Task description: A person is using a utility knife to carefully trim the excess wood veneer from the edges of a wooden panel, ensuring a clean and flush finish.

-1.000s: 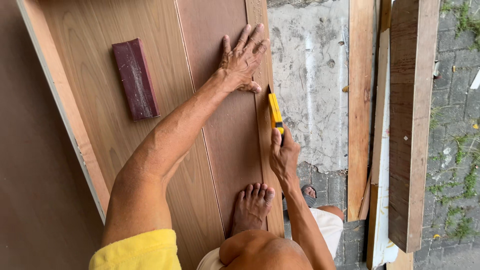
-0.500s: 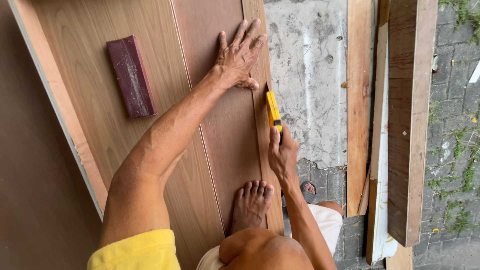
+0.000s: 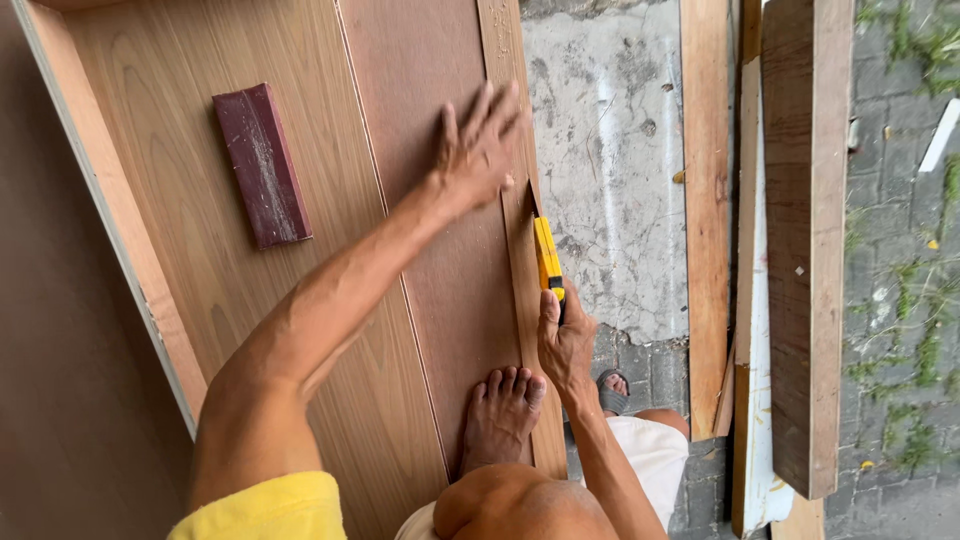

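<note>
Head view, looking straight down. Large wooden panel (image 3: 300, 300) lying flat, light veneer on its left part, darker reddish-brown sheet (image 3: 440, 250) laid over its right part. Left hand (image 3: 480, 150) flat on the darker sheet near its right edge, palm down, fingers spread and pointing away from the body, slightly blurred. Right hand (image 3: 565, 340) closed around the rear of a yellow utility knife (image 3: 547, 258), fingers curled together on the handle, thumb on top; knife pointing away from the body, set along the narrow strip (image 3: 520, 250) at the panel's right edge, just below and right of the left hand. Blade tip too small to make out. Bare foot (image 3: 500, 410) planted on the darker sheet, toes forward, just left of the right hand. Dark red block (image 3: 262, 165), dusted pale on its upper face, resting on the light veneer well left of both hands. Cracked concrete floor (image 3: 610, 180) to the right of the panel. Upright-running wooden planks (image 3: 800, 250) further right, over grey paving with weeds. Yellow sleeve (image 3: 260, 510) at the lower edge, on the left arm.
</note>
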